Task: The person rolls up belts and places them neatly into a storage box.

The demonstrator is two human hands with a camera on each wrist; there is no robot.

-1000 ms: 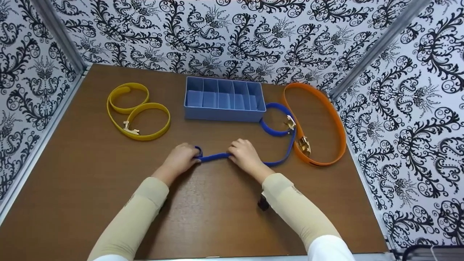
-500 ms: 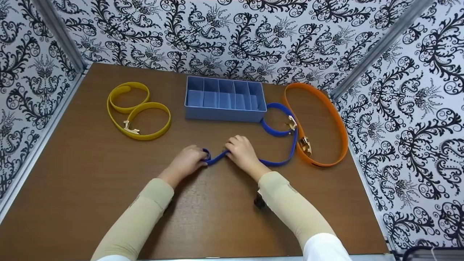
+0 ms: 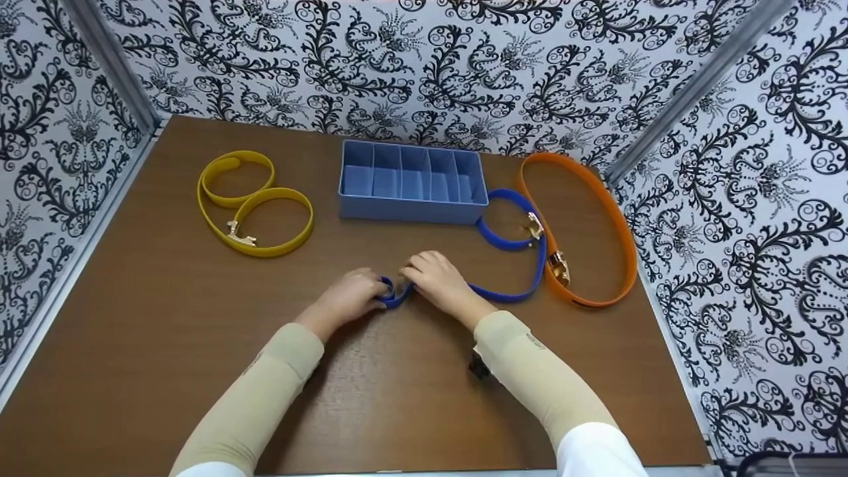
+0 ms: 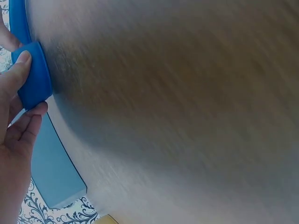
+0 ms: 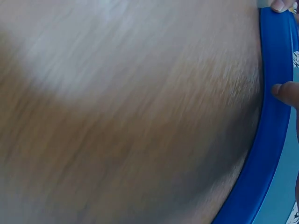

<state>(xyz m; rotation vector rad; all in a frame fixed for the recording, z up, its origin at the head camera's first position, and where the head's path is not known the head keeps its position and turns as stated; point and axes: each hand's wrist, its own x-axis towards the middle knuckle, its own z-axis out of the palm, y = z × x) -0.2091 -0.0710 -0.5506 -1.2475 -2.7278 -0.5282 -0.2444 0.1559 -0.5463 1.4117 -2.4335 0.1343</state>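
A blue belt (image 3: 509,295) stands on edge on the table, curving from between the hands to a loop with a gold buckle (image 3: 534,226) at the right. My left hand (image 3: 346,299) pinches its free end, which is turned into a small coil (image 4: 38,77), the thumb on the outside in the left wrist view. Close beside it, my right hand (image 3: 437,283) grips the strap a little further along. Its thumb (image 5: 286,93) lies against the strap's near face in the right wrist view, while its other fingers are mostly hidden behind the belt.
A blue-grey box (image 3: 412,209) with several compartments stands at the back middle. Left of it lies a loosely curled yellow belt (image 3: 278,249). An orange belt (image 3: 619,228) forms a long loop at the right, right beside the blue buckle. Patterned walls enclose the brown table (image 3: 384,411).
My left hand has moved right, bringing the coiled end closer to my right hand. The strap between the hands has shortened and now bends. The right hand has shifted slightly left.
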